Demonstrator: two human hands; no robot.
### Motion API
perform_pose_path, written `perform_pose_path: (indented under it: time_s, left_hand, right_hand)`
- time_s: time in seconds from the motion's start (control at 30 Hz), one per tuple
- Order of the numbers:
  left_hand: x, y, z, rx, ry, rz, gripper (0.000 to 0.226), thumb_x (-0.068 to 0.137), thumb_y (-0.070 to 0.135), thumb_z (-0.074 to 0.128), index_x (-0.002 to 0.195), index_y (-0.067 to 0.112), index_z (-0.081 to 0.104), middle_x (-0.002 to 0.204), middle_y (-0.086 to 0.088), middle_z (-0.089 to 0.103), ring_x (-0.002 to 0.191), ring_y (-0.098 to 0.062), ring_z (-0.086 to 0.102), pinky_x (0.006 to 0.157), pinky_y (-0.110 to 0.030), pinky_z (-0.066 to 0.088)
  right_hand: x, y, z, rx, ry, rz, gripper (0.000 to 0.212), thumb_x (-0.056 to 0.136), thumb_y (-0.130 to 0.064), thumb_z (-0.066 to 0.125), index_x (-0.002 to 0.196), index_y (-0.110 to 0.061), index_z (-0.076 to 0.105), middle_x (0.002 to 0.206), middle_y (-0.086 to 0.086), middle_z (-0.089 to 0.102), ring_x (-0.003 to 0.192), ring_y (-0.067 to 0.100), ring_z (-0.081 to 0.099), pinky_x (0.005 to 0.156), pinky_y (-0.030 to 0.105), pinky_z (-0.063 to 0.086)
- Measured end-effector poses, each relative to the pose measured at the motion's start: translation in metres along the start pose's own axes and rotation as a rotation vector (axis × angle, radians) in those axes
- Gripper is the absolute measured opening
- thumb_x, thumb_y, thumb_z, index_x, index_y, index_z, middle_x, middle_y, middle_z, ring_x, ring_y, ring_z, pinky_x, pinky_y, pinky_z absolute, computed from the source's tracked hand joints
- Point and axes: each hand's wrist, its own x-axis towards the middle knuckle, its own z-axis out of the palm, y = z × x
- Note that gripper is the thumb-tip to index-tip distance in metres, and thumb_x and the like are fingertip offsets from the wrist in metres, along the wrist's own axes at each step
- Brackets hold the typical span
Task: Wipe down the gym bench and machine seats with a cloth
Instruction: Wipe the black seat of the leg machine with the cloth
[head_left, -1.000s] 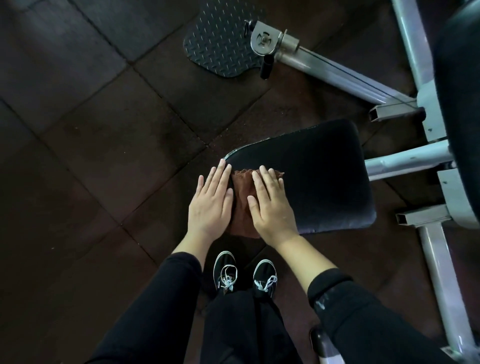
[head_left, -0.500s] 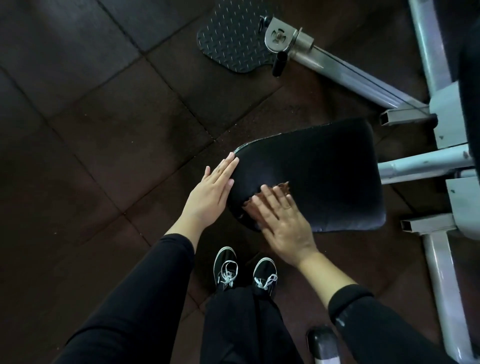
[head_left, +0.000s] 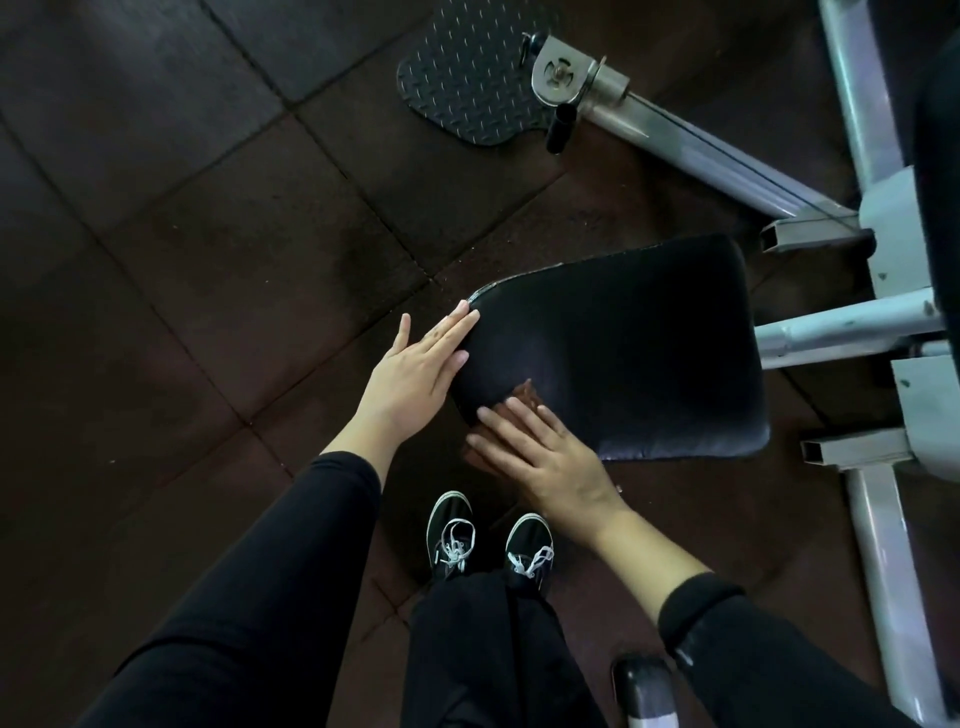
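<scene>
A black padded machine seat (head_left: 639, 353) fills the middle of the head view. A brown cloth (head_left: 529, 397) lies on its near left corner, mostly hidden under my right hand (head_left: 540, 457), which presses flat on it with straight fingers. My left hand (head_left: 415, 371) lies flat with straight fingers against the seat's left edge, fingertips at the far left corner, holding nothing.
The grey steel frame (head_left: 852, 325) of the machine runs along the right side. A black diamond-plate footplate (head_left: 467, 78) with a pivot bracket sits at the top. Dark rubber floor tiles (head_left: 182, 234) spread to the left. My black shoes (head_left: 452, 535) stand just below the seat.
My right hand has slid the cloth back toward the seat's near left corner. My left hand came off the cloth and moved to the seat's left edge.
</scene>
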Motion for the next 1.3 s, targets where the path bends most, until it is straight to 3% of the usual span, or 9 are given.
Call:
perform_pose_path:
  time_s: [0.13,0.3,0.57,0.67,0.83,0.97,1.07,1.17,1.3]
  left_hand:
    - [-0.001,0.008,0.002,-0.036,0.025,-0.032,0.052,0.103,0.039,0.021,0.153,0.025,0.021,0.159,0.013,0.017,0.143,-0.002,0.022,0.120,-0.036,-0.002]
    - [0.000,0.014,0.002,-0.035,0.041,-0.069,0.049,0.105,0.030,0.026,0.153,0.025,0.019,0.159,0.012,0.015,0.144,-0.004,0.021,0.120,-0.034,-0.005]
    - [-0.004,0.020,0.006,-0.009,0.053,-0.104,0.048,0.106,0.028,0.029,0.153,0.024,0.022,0.160,0.009,0.017,0.147,-0.010,0.017,0.119,-0.036,-0.004]
    - [-0.002,0.033,0.010,0.039,0.108,-0.172,0.050,0.104,0.036,0.027,0.152,0.020,0.027,0.159,0.006,0.021,0.147,-0.013,0.018,0.119,-0.045,0.001]
    - [-0.002,0.063,0.021,0.218,0.132,-0.190,0.060,0.099,0.045,0.025,0.150,0.013,0.032,0.158,-0.002,0.026,0.148,-0.016,0.017,0.118,-0.052,0.007]
    - [-0.002,0.085,0.021,0.276,0.086,-0.257,0.057,0.101,0.042,0.027,0.150,0.014,0.030,0.159,-0.001,0.025,0.148,-0.017,0.016,0.117,-0.052,0.007]
    - [-0.001,0.099,0.012,0.282,0.037,-0.293,0.053,0.103,0.038,0.029,0.152,0.017,0.026,0.159,0.001,0.023,0.149,-0.017,0.012,0.118,-0.048,0.002]
    - [-0.003,0.115,-0.006,0.261,0.049,-0.299,0.050,0.103,0.036,0.033,0.149,0.017,0.034,0.154,0.000,0.036,0.145,-0.018,0.025,0.117,-0.047,0.010]
    - [-0.013,0.140,-0.043,0.261,0.030,-0.315,0.049,0.103,0.036,0.031,0.149,0.020,0.034,0.151,0.003,0.040,0.142,-0.015,0.029,0.116,-0.043,0.017]
  right_hand:
    - [-0.017,0.026,-0.011,0.089,0.039,0.192,0.056,0.092,-0.028,0.044,0.145,-0.027,0.029,0.154,-0.001,0.025,0.144,0.022,0.018,0.115,0.041,0.020]
    - [0.028,0.013,-0.012,0.130,0.052,0.389,0.053,0.097,-0.038,0.032,0.147,-0.022,0.026,0.156,0.002,0.017,0.145,0.024,0.009,0.118,0.042,0.010]
    - [0.002,0.014,-0.004,0.110,0.014,0.100,0.057,0.094,-0.025,0.039,0.148,-0.024,0.022,0.156,0.001,0.019,0.145,0.024,0.010,0.118,0.039,0.010]
    - [-0.015,0.035,-0.007,0.140,0.013,0.237,0.061,0.091,-0.022,0.038,0.149,-0.023,0.017,0.156,0.004,0.020,0.145,0.026,0.009,0.118,0.040,0.008]
    - [0.013,0.046,-0.025,0.358,0.069,0.511,0.055,0.092,-0.024,0.031,0.146,-0.011,0.031,0.155,0.013,0.020,0.144,0.034,0.007,0.116,0.049,0.007]
    - [0.045,0.047,-0.034,0.406,0.156,0.579,0.050,0.092,-0.001,0.046,0.141,-0.009,0.039,0.150,0.021,0.029,0.140,0.043,0.018,0.115,0.051,0.016]
    - [0.055,0.046,-0.052,0.461,0.152,0.623,0.045,0.096,-0.006,0.044,0.141,-0.011,0.040,0.148,0.019,0.033,0.139,0.036,0.024,0.116,0.045,0.022]
    - [0.054,0.041,-0.079,0.501,0.117,0.671,0.045,0.098,-0.011,0.042,0.142,-0.013,0.038,0.147,0.014,0.033,0.135,0.030,0.029,0.110,0.034,0.027]
    - [0.042,0.027,-0.119,0.515,0.041,0.681,0.045,0.097,-0.015,0.045,0.142,-0.013,0.039,0.144,0.012,0.037,0.131,0.029,0.035,0.106,0.034,0.031]
